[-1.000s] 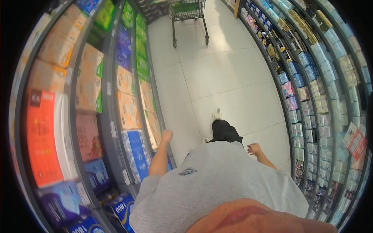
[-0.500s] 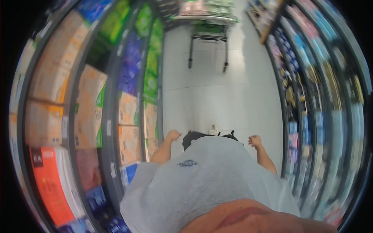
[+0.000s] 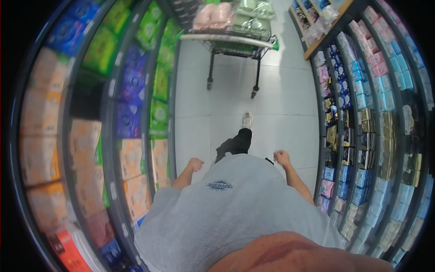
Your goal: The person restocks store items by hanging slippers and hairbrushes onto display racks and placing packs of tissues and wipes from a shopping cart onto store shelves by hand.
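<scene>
My left hand [image 3: 195, 164] hangs beside my body over the floor, its fingers loosely bent with nothing in them. The left shelves, with orange-and-white packs [image 3: 136, 190], are nearest to it. On the other side my right hand [image 3: 282, 157] is held out from my waist, empty, fingers loosely apart. It touches nothing, and the right shelves stand farther off. Ahead of me, out of reach of both hands, is a shopping cart [image 3: 229, 41] with green handle ends. Pink packages [image 3: 214, 17] and pale green packages [image 3: 253, 18] in clear wrap lie on top of it.
Left shelves hold green packs [image 3: 158, 115], purple packs [image 3: 129, 120] and a red-orange pack [image 3: 72, 251]. Right shelves hold rows of small packs [image 3: 362, 86] in blue, pink, black and gold. A wood-edged display [image 3: 328, 29] stands farther along. Pale floor tiles [image 3: 281, 99] run between.
I have stepped forward, one shoe now out ahead of me. The cart looks closer and larger. Shelf goods have shifted down in view, and both hands have swung slightly left in the picture.
</scene>
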Demonstrator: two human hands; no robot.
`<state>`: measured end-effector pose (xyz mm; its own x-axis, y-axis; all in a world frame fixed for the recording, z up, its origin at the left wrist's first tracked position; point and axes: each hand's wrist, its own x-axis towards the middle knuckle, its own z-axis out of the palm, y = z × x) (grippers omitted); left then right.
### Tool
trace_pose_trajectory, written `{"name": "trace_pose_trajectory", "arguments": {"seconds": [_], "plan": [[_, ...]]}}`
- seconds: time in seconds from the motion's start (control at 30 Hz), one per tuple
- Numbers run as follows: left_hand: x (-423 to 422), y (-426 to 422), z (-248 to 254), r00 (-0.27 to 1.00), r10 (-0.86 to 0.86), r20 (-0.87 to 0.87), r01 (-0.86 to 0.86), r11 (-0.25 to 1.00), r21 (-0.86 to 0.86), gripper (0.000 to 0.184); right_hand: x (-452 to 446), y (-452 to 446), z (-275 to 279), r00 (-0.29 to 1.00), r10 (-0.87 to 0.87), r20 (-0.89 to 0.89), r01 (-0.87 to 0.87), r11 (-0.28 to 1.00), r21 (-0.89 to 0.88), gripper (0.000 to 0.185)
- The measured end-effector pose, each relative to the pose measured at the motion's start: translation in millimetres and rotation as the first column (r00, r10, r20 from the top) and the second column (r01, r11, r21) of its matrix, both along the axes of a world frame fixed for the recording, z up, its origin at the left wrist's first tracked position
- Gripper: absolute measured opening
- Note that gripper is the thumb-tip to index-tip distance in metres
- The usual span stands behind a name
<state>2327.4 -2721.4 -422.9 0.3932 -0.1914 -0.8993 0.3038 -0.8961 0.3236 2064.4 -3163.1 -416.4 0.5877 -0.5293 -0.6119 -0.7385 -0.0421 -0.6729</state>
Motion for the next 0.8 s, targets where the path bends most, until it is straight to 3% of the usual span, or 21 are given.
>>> {"name": "trace_pose_trajectory", "arguments": {"seconds": [0.03,0.1,0.17,0.23,0.3,0.33,0.37,0.4,0.47,0.53,0.57,0.6,0.67,0.7,0.73,0.77,0.8], "plan": [[23.9,-22.9,-7.4,0.998,-0.059,0.003,0.059,0.996,-0.062,0.027,-8.5,-16.0,-10.0,0.980,0.124,-0.152,-0.146,0.980,-0.136,0.020],[67.5,-85.3,-7.4,1.000,-0.016,-0.020,0.015,0.999,-0.039,0.027,-40.7,-50.4,-33.2,0.972,0.106,-0.210,-0.164,0.946,-0.278,0.019],[124.4,-147.3,-28.4,0.917,-0.399,0.020,0.394,0.911,0.127,0.025,-23.8,-82.9,54.1,0.934,-0.156,-0.321,0.126,0.986,-0.114,0.017],[186.7,-220.2,-37.9,0.712,-0.660,0.242,0.690,0.722,-0.060,0.027,-20.5,-133.9,78.6,0.892,-0.266,-0.365,0.266,0.963,-0.050,0.016],[230.1,-334.3,43.1,0.883,-0.422,0.208,0.465,0.847,-0.257,0.029,-18.5,-194.1,56.1,0.817,-0.464,-0.343,0.495,0.869,0.005,0.017],[245.2,-379.4,95.4,0.919,-0.321,0.229,0.393,0.803,-0.449,0.024,-10.4,-224.8,50.4,0.817,-0.484,-0.314,0.504,0.863,-0.019,0.018],[261.9,-418.5,155.0,0.926,-0.338,0.166,0.368,0.717,-0.593,0.022,2.7,-249.6,46.3,0.816,-0.499,-0.292,0.512,0.858,-0.036,0.018],[273.8,-451.0,214.3,0.910,-0.349,0.224,0.402,0.614,-0.679,0.022,22.8,-270.0,47.0,0.826,-0.479,-0.296,0.493,0.869,-0.030,0.018],[295.7,-496.9,298.5,0.943,-0.262,0.205,0.319,0.539,-0.780,0.023,82.5,-311.6,54.0,0.878,-0.412,-0.245,0.417,0.908,-0.034,0.018],[328.7,-534.1,332.1,0.953,-0.101,0.286,0.301,0.444,-0.844,0.020,156.1,-350.3,56.0,0.946,-0.283,-0.160,0.277,0.959,-0.055,0.020],[351.7,-549.9,335.7,0.898,-0.046,0.437,0.403,0.484,-0.777,0.021,197.0,-368.3,60.1,0.976,-0.213,-0.052,0.207,0.973,-0.097,0.022],[374.5,-565.4,336.8,0.910,0.035,0.413,0.347,0.479,-0.806,0.023,242.3,-390.1,67.5,0.995,-0.102,-0.002,0.100,0.981,-0.167,0.025],[427.0,-592.1,331.9,0.784,0.127,0.608,0.443,0.572,-0.691,0.028,339.0,-433.4,88.7,0.989,0.104,0.108,-0.072,0.961,-0.267,0.027],[447.0,-603.6,334.3,0.786,0.137,0.602,0.429,0.582,-0.691,0.028,390.2,-452.5,110.6,0.973,0.167,0.163,-0.114,0.950,-0.292,0.028],[465.1,-614.4,338.5,0.704,0.202,0.681,0.434,0.637,-0.637,0.032,441.0,-469.8,131.7,0.964,0.192,0.183,-0.128,0.941,-0.313,0.028],[483.0,-626.4,343.8,0.606,0.256,0.753,0.427,0.694,-0.580,0.036,491.5,-484.7,150.0,0.915,0.212,0.343,-0.076,0.926,-0.370,0.033],[501.5,-639.5,350.7,0.602,0.268,0.752,0.411,0.704,-0.580,0.036,539.6,-496.7,181.4,0.882,0.229,0.412,-0.088,0.939,-0.334,0.033]]}}
